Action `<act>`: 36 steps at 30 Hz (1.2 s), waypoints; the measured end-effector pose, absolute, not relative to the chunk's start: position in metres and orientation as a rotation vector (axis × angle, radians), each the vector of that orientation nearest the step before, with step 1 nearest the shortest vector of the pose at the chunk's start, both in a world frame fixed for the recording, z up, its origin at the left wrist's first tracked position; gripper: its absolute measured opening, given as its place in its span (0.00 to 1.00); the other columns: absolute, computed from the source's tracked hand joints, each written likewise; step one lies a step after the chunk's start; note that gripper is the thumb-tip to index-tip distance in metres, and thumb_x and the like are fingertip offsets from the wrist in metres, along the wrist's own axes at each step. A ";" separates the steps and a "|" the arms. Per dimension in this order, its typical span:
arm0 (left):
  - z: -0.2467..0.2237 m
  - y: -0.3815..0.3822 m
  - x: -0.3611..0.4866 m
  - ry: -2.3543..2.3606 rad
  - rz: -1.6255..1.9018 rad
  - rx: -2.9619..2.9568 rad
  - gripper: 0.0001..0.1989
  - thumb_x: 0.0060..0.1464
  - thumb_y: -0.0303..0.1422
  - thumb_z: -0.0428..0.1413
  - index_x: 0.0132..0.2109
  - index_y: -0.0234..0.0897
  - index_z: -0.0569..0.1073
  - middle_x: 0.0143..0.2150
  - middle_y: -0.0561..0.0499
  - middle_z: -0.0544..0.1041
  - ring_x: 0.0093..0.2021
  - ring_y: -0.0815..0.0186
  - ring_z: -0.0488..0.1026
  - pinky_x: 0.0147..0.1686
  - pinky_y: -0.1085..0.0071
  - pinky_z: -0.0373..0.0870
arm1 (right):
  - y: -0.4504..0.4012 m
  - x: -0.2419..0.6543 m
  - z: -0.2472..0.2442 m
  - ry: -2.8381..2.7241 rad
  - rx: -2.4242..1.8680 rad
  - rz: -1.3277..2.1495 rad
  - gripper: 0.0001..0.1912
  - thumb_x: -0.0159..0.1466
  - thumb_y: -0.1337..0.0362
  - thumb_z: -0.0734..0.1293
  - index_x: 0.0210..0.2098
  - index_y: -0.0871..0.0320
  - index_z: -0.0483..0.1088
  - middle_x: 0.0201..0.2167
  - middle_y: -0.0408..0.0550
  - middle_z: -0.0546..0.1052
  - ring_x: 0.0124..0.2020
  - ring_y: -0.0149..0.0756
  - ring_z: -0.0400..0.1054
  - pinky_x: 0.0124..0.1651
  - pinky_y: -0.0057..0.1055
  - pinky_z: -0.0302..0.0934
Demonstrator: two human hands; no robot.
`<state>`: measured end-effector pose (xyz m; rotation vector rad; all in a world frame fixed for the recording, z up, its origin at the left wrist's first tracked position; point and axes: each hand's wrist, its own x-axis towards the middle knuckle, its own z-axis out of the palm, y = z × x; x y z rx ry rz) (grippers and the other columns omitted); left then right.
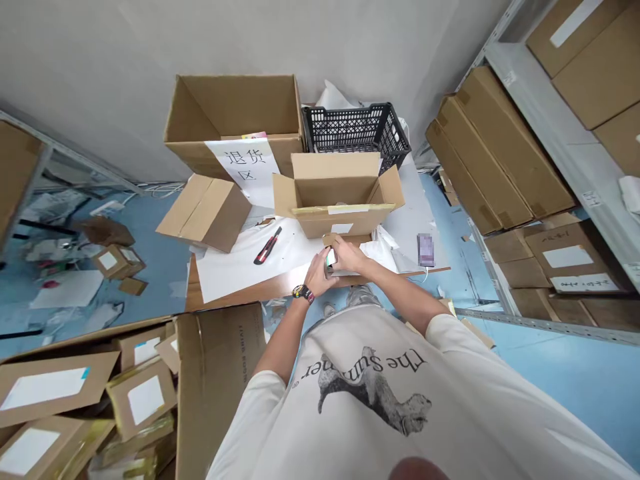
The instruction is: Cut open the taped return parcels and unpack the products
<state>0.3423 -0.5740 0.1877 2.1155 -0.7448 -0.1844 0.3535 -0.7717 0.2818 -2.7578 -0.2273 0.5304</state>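
Note:
My left hand [319,275], with a watch on its wrist, is closed around the near side of a small white-and-green package [331,257]. From the other side, my right hand [349,256] grips the same package, so most of it is hidden by fingers. Both hands are over the table's front edge, just in front of an open cardboard box [345,221] with its flaps spread. A bit of brown cardboard shows at the fingertips; whether it belongs to the package I cannot tell. To the left, a red-and-black box cutter [268,246] lies on white paper [235,272].
Behind stand a large open carton [193,148] with a paper sign and a black plastic crate [395,137]. A closed box [207,210] sits left, a phone [426,250] right. A big carton of parcels [215,387] is at lower left; shelves [590,193] line the right.

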 end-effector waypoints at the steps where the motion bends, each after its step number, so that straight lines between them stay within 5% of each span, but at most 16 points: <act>1: 0.180 -0.578 0.343 -0.709 -0.211 2.107 0.50 0.52 0.31 0.70 0.79 0.36 0.62 0.76 0.33 0.71 0.76 0.41 0.71 0.76 0.43 0.68 | -0.773 0.353 0.283 -0.241 -2.766 0.532 0.27 0.64 0.62 0.79 0.60 0.62 0.75 0.67 0.65 0.73 0.52 0.56 0.81 0.57 0.48 0.76; 5: 0.162 -0.591 0.354 -0.566 -0.170 2.151 0.42 0.51 0.26 0.70 0.72 0.39 0.69 0.68 0.36 0.79 0.67 0.43 0.79 0.68 0.47 0.76 | -0.777 0.347 0.286 -0.286 -2.792 0.482 0.26 0.64 0.60 0.79 0.59 0.60 0.77 0.65 0.63 0.75 0.56 0.57 0.79 0.56 0.45 0.75; 10: 0.158 -0.604 0.360 -0.576 -0.205 2.117 0.55 0.43 0.31 0.77 0.75 0.38 0.62 0.67 0.35 0.79 0.64 0.42 0.81 0.63 0.49 0.78 | -0.785 0.341 0.281 -0.106 -2.722 0.359 0.21 0.62 0.58 0.78 0.52 0.58 0.79 0.56 0.56 0.76 0.45 0.48 0.78 0.48 0.39 0.72; 14: 0.154 -0.607 0.365 -0.516 -0.259 2.129 0.54 0.48 0.31 0.75 0.77 0.38 0.59 0.65 0.35 0.81 0.58 0.44 0.84 0.56 0.53 0.80 | -0.785 0.335 0.286 -0.043 -2.651 0.156 0.20 0.60 0.58 0.77 0.50 0.57 0.78 0.50 0.53 0.79 0.44 0.47 0.76 0.48 0.38 0.72; 18: 0.148 -0.607 0.370 -0.472 -0.215 2.126 0.50 0.52 0.33 0.75 0.76 0.34 0.61 0.63 0.32 0.82 0.60 0.42 0.83 0.59 0.50 0.79 | -0.785 0.330 0.315 -0.115 -2.575 -0.063 0.26 0.59 0.60 0.77 0.56 0.56 0.78 0.50 0.53 0.83 0.52 0.51 0.77 0.54 0.40 0.72; 26: 0.157 -0.598 0.363 -0.524 -0.091 2.046 0.58 0.54 0.36 0.72 0.83 0.28 0.53 0.75 0.24 0.71 0.76 0.38 0.70 0.75 0.39 0.67 | -0.839 0.332 0.368 0.100 -2.073 -0.503 0.26 0.59 0.59 0.75 0.57 0.53 0.80 0.52 0.51 0.85 0.50 0.47 0.80 0.60 0.45 0.75; 30: 0.191 -0.582 0.346 -0.373 0.059 2.002 0.42 0.64 0.37 0.64 0.80 0.31 0.63 0.74 0.26 0.72 0.76 0.38 0.69 0.77 0.36 0.64 | -0.863 0.330 0.363 0.246 -1.824 -0.481 0.28 0.60 0.55 0.75 0.60 0.53 0.82 0.60 0.54 0.85 0.59 0.51 0.79 0.68 0.50 0.73; 33: 0.224 -0.574 0.337 -0.111 0.046 1.782 0.30 0.73 0.47 0.57 0.74 0.39 0.72 0.69 0.33 0.78 0.67 0.45 0.78 0.67 0.44 0.77 | -0.864 0.321 0.354 0.244 -1.684 -0.381 0.31 0.60 0.50 0.78 0.61 0.52 0.81 0.64 0.55 0.83 0.62 0.54 0.78 0.69 0.53 0.72; 36: 0.256 -0.574 0.339 0.027 -0.377 1.377 0.36 0.70 0.62 0.56 0.67 0.37 0.76 0.56 0.35 0.84 0.44 0.54 0.85 0.40 0.60 0.83 | -0.856 0.316 0.348 0.148 -1.572 -0.255 0.35 0.58 0.46 0.81 0.62 0.50 0.81 0.67 0.55 0.82 0.65 0.56 0.77 0.68 0.53 0.74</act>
